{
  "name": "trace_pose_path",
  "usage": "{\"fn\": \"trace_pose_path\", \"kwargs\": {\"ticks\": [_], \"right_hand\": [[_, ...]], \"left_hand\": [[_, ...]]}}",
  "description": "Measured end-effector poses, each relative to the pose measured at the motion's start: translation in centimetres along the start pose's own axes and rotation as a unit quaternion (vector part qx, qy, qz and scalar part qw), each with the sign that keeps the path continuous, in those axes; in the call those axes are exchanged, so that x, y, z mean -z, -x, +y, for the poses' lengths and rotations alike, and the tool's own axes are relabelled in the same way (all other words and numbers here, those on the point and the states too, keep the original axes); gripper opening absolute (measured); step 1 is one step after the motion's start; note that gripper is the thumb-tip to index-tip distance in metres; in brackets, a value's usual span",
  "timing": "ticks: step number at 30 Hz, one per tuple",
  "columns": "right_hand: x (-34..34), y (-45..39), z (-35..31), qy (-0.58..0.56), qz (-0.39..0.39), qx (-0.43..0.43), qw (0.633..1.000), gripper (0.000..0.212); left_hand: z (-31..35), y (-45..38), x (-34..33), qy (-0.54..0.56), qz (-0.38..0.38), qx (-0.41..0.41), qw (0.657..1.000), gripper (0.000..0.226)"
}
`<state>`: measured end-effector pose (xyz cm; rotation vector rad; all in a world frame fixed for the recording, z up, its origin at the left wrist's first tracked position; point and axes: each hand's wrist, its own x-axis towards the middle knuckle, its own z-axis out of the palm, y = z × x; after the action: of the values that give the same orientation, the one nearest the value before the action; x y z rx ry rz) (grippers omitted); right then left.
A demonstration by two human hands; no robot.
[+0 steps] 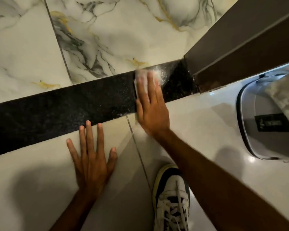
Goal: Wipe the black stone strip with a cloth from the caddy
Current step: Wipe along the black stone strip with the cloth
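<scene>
A black speckled stone strip (70, 107) runs across the floor from lower left to upper right, between marble-patterned tiles and plain pale tiles. My right hand (150, 107) lies flat over a pale cloth (145, 73), pressing it onto the strip near its right end; the cloth shows at the fingertips and along the hand's left side, blurred. My left hand (92, 155) rests flat on the pale tile just below the strip, fingers spread, fingertips at the strip's edge, holding nothing. A grey caddy (264, 124) with a cloth draped over its rim stands at the right.
A brown door frame (237, 40) meets the strip's right end. A white and black sneaker (170, 197) stands on the pale tile below my right forearm. Marble tiles (107, 39) lie beyond the strip.
</scene>
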<state>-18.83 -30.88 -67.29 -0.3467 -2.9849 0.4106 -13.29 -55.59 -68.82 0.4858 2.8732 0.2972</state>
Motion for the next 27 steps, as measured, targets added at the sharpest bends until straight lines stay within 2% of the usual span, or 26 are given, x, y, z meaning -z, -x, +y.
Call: {"fn": "trace_pose_path", "kwargs": {"ticks": [3, 7, 9, 11, 13, 15, 17, 19, 22, 27], "right_hand": [[1.5, 5.1, 2.5, -0.003, 0.007, -0.115, 0.993, 0.062], [1.6, -0.4, 4.1, 0.007, 0.054, -0.235, 0.97, 0.063], [0.7, -3.7, 2.9, -0.023, 0.029, -0.227, 0.973, 0.07], [-0.3, -4.7, 0.5, -0.038, 0.001, -0.175, 0.984, 0.075], [0.5, -3.5, -2.4, -0.048, -0.048, -0.106, 0.992, 0.082], [3.0, -0.7, -4.6, -0.097, -0.134, -0.083, 0.983, 0.081], [7.9, 2.4, -5.9, -0.146, -0.236, -0.11, 0.954, 0.074], [14.4, 4.7, -7.3, -0.215, -0.256, -0.188, 0.924, 0.062], [23.9, 6.5, -10.2, -0.254, -0.169, -0.249, 0.919, 0.062], [43.7, 9.1, -14.1, -0.292, -0.062, -0.274, 0.914, 0.088]], "left_hand": [[0.3, 0.0, 0.4, 0.001, 0.0, 0.002, 1.0, 0.086], [-0.3, -0.2, -0.5, -0.008, 0.018, -0.019, 1.0, 0.084], [-0.8, -0.3, -1.0, -0.017, 0.031, -0.024, 0.999, 0.082], [-0.8, -0.3, -1.0, -0.026, 0.027, -0.033, 0.999, 0.082], [-0.4, -0.3, 0.4, -0.031, -0.01, -0.041, 0.999, 0.082], [0.1, 0.3, 3.3, -0.026, -0.062, -0.047, 0.997, 0.085], [0.8, 0.7, 8.1, -0.031, -0.086, -0.047, 0.995, 0.087], [2.0, 1.0, 14.6, -0.038, -0.067, -0.045, 0.996, 0.087], [4.3, 2.0, 24.6, -0.042, -0.038, -0.055, 0.997, 0.086], [11.6, 7.0, 44.1, -0.037, -0.053, -0.12, 0.991, 0.085]]}}
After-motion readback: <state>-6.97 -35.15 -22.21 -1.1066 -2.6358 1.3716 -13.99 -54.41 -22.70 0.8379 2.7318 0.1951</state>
